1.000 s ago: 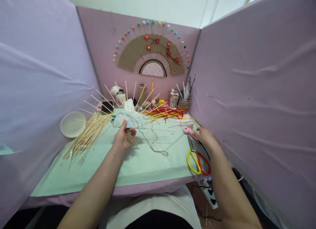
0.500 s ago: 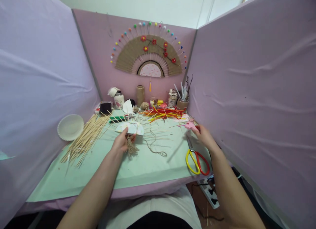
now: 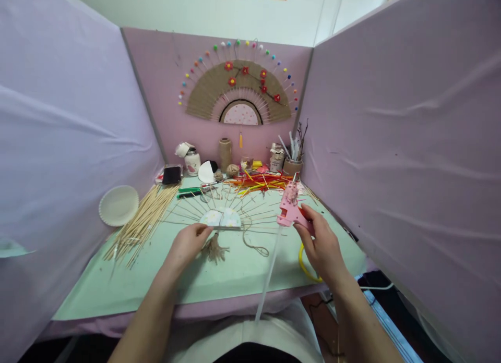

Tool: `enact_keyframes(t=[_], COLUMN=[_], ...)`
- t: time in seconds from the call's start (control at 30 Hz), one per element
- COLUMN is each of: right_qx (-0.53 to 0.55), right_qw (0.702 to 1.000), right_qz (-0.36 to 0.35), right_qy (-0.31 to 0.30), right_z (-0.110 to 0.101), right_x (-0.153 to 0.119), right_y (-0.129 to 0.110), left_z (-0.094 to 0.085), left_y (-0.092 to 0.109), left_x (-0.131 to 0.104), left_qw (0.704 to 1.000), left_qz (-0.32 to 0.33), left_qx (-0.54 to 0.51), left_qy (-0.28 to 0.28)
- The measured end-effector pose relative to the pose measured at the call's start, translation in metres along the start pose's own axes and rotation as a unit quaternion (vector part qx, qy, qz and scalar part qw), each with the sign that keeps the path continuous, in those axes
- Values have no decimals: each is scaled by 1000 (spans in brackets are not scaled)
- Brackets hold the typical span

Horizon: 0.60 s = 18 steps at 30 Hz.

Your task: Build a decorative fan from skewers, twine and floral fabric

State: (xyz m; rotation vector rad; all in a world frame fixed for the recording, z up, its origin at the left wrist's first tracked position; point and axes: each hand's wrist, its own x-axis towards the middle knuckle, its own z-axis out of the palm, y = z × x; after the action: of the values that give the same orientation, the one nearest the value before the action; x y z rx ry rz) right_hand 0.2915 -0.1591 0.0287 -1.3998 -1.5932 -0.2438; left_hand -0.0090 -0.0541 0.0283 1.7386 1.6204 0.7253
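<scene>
My right hand (image 3: 320, 241) is wrapped round the handle of a pink glue gun (image 3: 290, 204), its nozzle pointing up and a long clear glue stick (image 3: 269, 279) hanging from its back. With fingers pinched, my left hand (image 3: 192, 242) holds the left edge of a pale half-round piece (image 3: 230, 218). Thin sticks fan out from this piece on the green tabletop. A brown tassel (image 3: 215, 249) lies just below it, beside my left fingertips. Twine (image 3: 256, 246) curls to the right of the half-round piece. Yellow scissor handles (image 3: 306, 264) show partly behind my right hand.
Loose bamboo sticks (image 3: 143, 222) and a white dish (image 3: 118, 205) lie at the left. Red and yellow strips (image 3: 262, 182), jars (image 3: 192, 162) and a pot of glue sticks (image 3: 293, 166) stand or lie at the back. Fabric-covered panels enclose the table.
My right hand has picked up the glue gun and brought it left and upright over the table. The half-round piece now lies flatter, further right, and my left hand has moved off the tassel.
</scene>
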Motion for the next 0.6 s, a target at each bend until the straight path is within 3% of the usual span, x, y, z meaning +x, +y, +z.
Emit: enact_keyframes(t=[0.07, 0.1, 0.17, 0.2, 0.27, 0.43, 0.6], right_qx=[6, 11, 20, 25, 35, 63, 69], right_qw=[1000, 999, 998, 998, 998, 997, 997], right_qz=[-27, -39, -54, -58, -61, -43, -17], right_qy=[5, 4, 0, -2, -3, -3, 16], right_z=[3, 5, 9, 10, 14, 21, 29], right_x=[1, 0, -1, -2, -5, -11, -14], right_y=[-6, -10, -17, -21, -26, -32, -34], left_z=[-6, -6, 0, 4, 16, 41, 48], left_y=[18, 29, 49, 57, 67, 62, 58], left_x=[-24, -36, -61, -72, -88, -100, -101], left_qw=[997, 996, 982, 967, 936, 898, 859], left_qz=[59, 88, 121, 128, 142, 39, -27], left_qx=[44, 12, -73, -106, -163, -296, -382], left_qy=[35, 0, -125, -193, -276, -322, -341])
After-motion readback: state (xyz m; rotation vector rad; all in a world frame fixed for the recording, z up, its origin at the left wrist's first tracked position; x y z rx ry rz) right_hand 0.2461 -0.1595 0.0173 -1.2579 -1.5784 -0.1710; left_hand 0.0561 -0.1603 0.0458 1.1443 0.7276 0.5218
